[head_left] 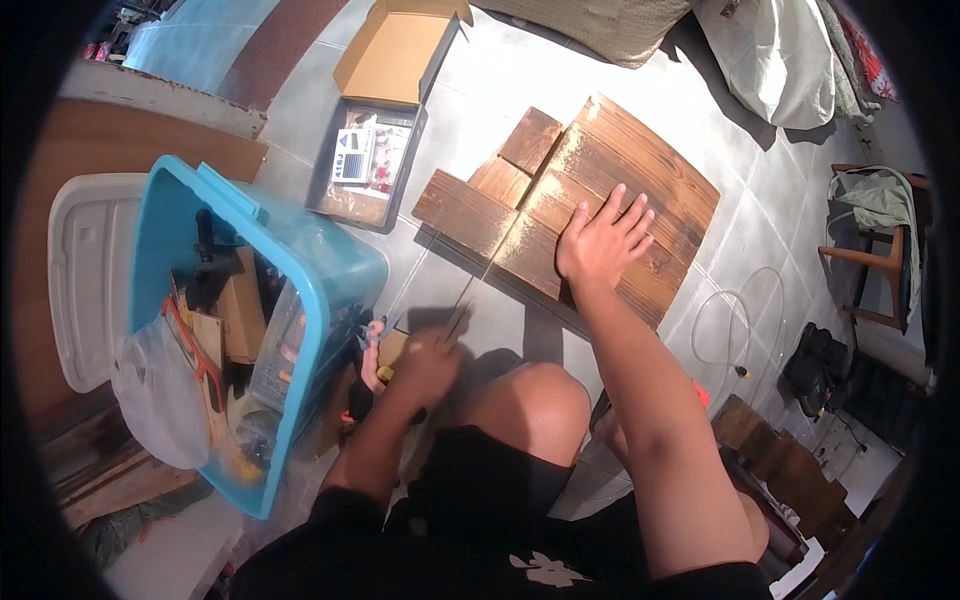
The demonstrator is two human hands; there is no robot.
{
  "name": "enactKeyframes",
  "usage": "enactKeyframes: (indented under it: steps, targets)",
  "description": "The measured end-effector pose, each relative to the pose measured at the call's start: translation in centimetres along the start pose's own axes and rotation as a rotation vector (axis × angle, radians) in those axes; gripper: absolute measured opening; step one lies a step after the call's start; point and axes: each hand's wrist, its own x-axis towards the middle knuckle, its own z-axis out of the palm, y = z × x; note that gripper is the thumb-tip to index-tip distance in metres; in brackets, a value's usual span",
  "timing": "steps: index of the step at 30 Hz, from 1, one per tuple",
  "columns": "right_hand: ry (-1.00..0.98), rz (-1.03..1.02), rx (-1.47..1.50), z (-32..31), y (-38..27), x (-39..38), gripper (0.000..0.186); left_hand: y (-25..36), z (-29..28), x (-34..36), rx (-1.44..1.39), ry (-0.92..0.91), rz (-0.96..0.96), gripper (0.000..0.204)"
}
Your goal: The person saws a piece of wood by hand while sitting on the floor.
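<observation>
My left hand [425, 365], somewhat blurred, is closed on the handle of a hand saw, whose thin blade [470, 285] shows almost edge-on. The blade points up and away to the near edge of a brown wooden panel [670, 190] lying on the floor. Pale sawdust [515, 238] is scattered along a line running across the wood. To the left of that line are shorter plank ends [462, 212], stepped in outline. My right hand [608, 240] lies flat on the panel, fingers spread, with nothing in it. My bent knee [545, 405] is just below the near edge.
A blue plastic bin [318, 330] full of tools stands at left, with a white lid [85, 270] behind it. Beyond is an open cardboard box [392, 55] with packets. A pink-handled tool [372, 362] lies beside my left hand. At right are a coiled cable [740, 300] and a wooden chair [865, 258].
</observation>
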Motion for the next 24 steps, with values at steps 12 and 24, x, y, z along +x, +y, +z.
enactKeyframes:
  steps: [12, 24]
  targets:
    - [0.004, 0.002, -0.021, 0.0, -0.3, 0.0, 0.071, -0.7, -0.6, -1.0, 0.501, -0.072, 0.350, 0.018]
    - [-0.008, -0.042, -0.030, -0.1, -0.2, -0.5, 0.071, 1.7, 0.1, -3.2, -0.022, 0.071, 0.056, 0.015]
